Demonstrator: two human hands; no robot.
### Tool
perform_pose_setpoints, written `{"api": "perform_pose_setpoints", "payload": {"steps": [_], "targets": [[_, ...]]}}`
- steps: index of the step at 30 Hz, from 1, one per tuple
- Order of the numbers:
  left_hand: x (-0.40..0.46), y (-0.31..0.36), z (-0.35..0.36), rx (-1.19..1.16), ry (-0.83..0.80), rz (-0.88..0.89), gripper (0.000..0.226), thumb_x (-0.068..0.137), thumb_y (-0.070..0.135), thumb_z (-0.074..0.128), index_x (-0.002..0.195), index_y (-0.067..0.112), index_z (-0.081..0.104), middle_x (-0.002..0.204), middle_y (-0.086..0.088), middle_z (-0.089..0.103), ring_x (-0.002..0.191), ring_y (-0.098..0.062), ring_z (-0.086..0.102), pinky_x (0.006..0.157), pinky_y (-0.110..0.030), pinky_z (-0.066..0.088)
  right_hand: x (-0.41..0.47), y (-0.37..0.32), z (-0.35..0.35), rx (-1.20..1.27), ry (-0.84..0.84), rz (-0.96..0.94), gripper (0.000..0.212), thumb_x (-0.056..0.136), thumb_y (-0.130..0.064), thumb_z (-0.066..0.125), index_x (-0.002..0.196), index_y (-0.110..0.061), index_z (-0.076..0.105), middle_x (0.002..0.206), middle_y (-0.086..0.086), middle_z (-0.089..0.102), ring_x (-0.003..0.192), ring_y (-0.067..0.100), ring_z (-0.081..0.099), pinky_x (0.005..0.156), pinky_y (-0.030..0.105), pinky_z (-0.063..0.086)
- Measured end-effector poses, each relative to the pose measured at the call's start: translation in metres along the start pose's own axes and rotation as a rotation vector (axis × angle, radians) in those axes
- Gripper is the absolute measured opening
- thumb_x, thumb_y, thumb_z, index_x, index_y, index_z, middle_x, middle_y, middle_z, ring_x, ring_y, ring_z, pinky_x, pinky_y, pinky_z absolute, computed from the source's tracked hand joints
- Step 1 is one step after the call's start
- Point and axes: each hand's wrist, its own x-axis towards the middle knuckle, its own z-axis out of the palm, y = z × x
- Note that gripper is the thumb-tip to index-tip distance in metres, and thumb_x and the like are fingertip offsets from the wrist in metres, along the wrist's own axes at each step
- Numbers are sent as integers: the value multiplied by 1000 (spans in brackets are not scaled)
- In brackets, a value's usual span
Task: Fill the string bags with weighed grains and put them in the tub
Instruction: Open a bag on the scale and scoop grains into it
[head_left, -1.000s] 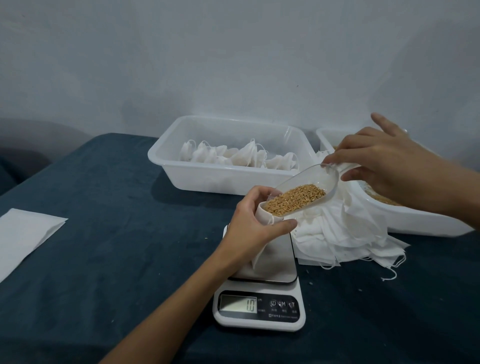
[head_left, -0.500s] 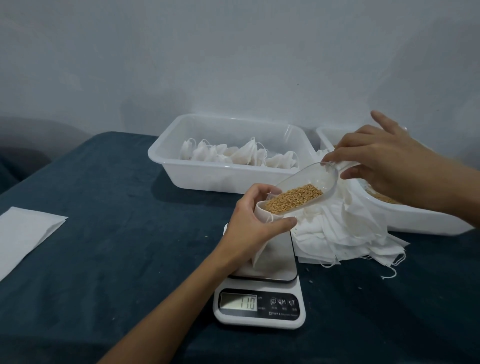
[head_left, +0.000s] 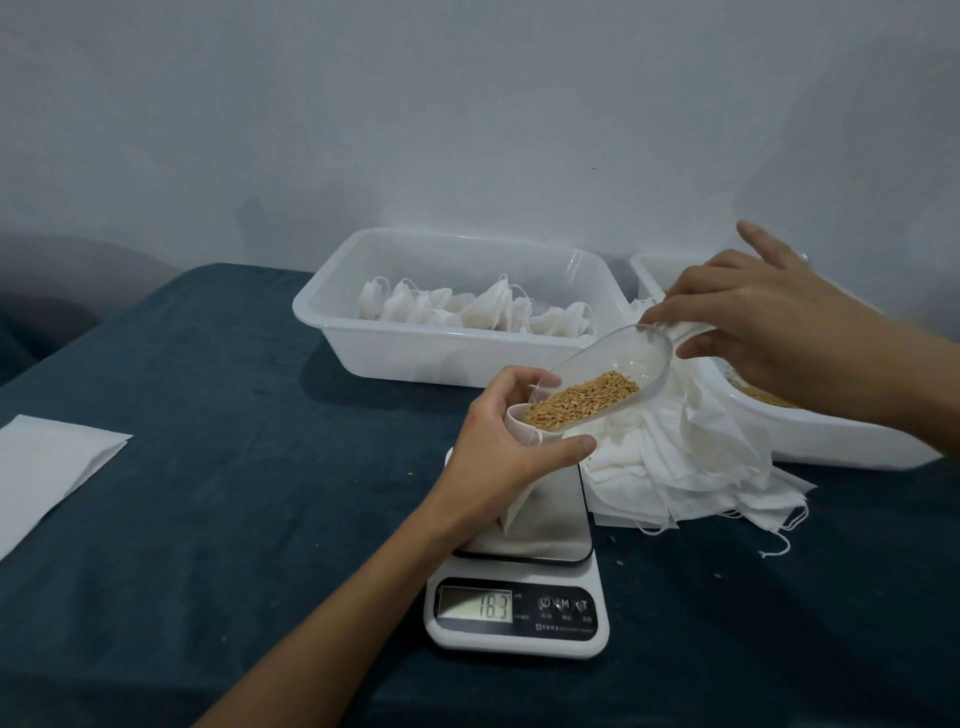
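My left hand (head_left: 501, 447) grips the open mouth of a white string bag (head_left: 519, 422) that stands on the steel plate of a kitchen scale (head_left: 514, 618). The display reads 18.3. My right hand (head_left: 769, 332) pinches the handle of a clear plastic scoop (head_left: 613, 364), tilted down with its lip in the bag's mouth. Golden grains (head_left: 584, 399) lie in the scoop's lower half. A white tub (head_left: 415, 348) behind the scale holds several filled, tied bags (head_left: 467, 312).
A heap of empty white bags (head_left: 691, 467) lies right of the scale. A second white tub (head_left: 852, 441) with grain stands at the right, partly behind my right arm. A white sheet (head_left: 47, 467) lies at the table's left edge. A wall stands close behind.
The scoop has tipped further and grain has slid into the bag; the scale reading has climbed from about 10 to 18.3. Both hands keep their hold.
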Motion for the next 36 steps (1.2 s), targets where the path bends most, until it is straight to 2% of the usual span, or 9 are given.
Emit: {"api": "perform_pose_setpoints", "payload": {"steps": [3,10,22,30,36], "targets": [[0,0,0,-14,4,1,52,72,26,92,116,33,65,119,7,69,110,-9,69,84,-18,52,0,0,-2,0,-2,7,38,83,-14,78,120,-22,72,102,-2,68,105,30,62,119,64,18],[0,0,0,-18,7,9,51,74,23,92,116,30,65,120,4,69,107,-11,71,83,-21,55,0,-2,-2,3,19,-3,39,81,-10,80,117,-22,73,100,-1,68,102,32,63,118,65,20],[1,-1,0,-37,1,28,50,76,14,91,117,24,64,122,3,69,104,-2,70,80,-12,52,1,-2,-2,-20,27,-8,40,80,-10,82,117,-22,73,100,1,69,101,33,64,114,67,24],[2,-3,0,-43,13,28,52,72,29,92,116,27,66,119,5,71,105,-8,71,83,-22,57,1,-4,-5,2,7,12,37,82,-11,79,118,-21,73,102,1,69,103,33,63,117,64,21],[3,-4,0,-33,26,20,52,71,28,92,115,28,66,116,3,71,101,-6,72,80,-23,58,0,-8,-7,16,-18,32,36,85,-12,77,120,-20,72,104,1,69,107,33,62,119,63,19]]}}
